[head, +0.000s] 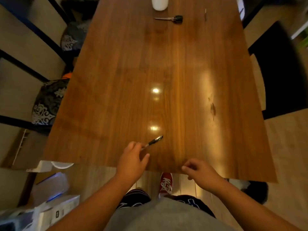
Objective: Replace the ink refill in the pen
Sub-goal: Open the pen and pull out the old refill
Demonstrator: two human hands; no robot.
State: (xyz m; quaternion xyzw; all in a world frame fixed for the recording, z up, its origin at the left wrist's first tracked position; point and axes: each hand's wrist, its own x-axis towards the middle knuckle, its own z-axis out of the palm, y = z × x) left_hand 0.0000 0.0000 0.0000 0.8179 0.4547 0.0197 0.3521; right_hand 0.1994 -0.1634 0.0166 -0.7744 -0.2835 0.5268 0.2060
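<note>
Glossy wood table; left hand pinching slim metallic pen, right hand curled, empty.

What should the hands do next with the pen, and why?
Probably bring the right hand over to grip the free end of the pen. The left hand pinches one end, with the pen angled out over the table, and the right hand is curled and seems to hold nothing. Opening a pen likely takes two hands twisting.
</note>
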